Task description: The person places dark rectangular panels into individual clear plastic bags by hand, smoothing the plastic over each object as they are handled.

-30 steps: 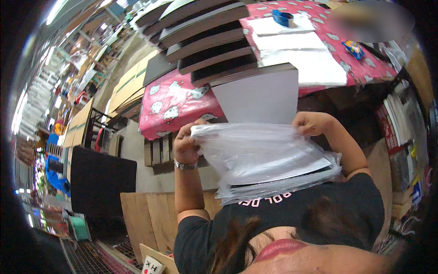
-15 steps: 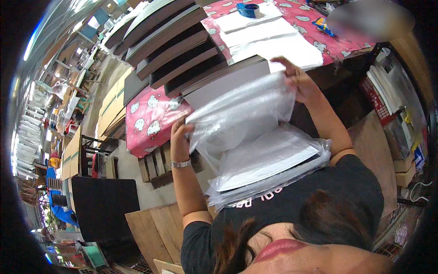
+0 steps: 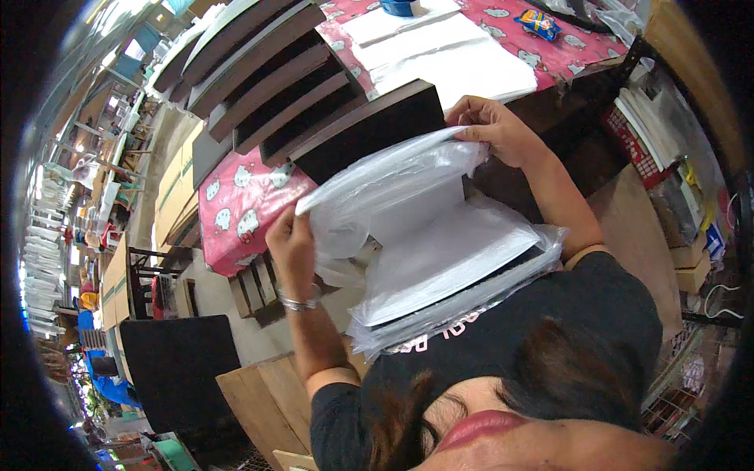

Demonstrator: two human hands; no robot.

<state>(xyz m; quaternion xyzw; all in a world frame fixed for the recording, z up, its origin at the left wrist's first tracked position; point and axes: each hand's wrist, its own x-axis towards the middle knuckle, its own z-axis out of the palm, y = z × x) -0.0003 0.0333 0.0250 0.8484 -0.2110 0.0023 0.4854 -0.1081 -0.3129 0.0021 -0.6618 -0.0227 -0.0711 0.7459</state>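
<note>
Both my hands grip a translucent white plastic sheet (image 3: 377,169) by its far edge, raised and stretched between them. My left hand (image 3: 290,247) pinches its left corner, and my right hand (image 3: 495,129) pinches the right corner with bent fingers. The near part of the sheet hangs in folds over a stack of white sheets in clear plastic (image 3: 455,267), which lies against my front. Just beyond the raised edge stands a thick black block-like panel (image 3: 377,125), close to my right fingers. Several similar dark panels (image 3: 290,86) lean in a row farther left.
A table with a pink patterned cover (image 3: 247,200) holds the panels. White sheets (image 3: 455,67), a blue tape roll (image 3: 399,6) and a small blue-yellow packet (image 3: 538,25) lie on it. A black chair (image 3: 181,369) stands left; a red basket (image 3: 632,145) is at right.
The sheet's far edge has tipped nearer and bunched into a narrow fold, uncovering the black panel's face. My left hand has moved slightly down and left; my right fingers have curled in.
</note>
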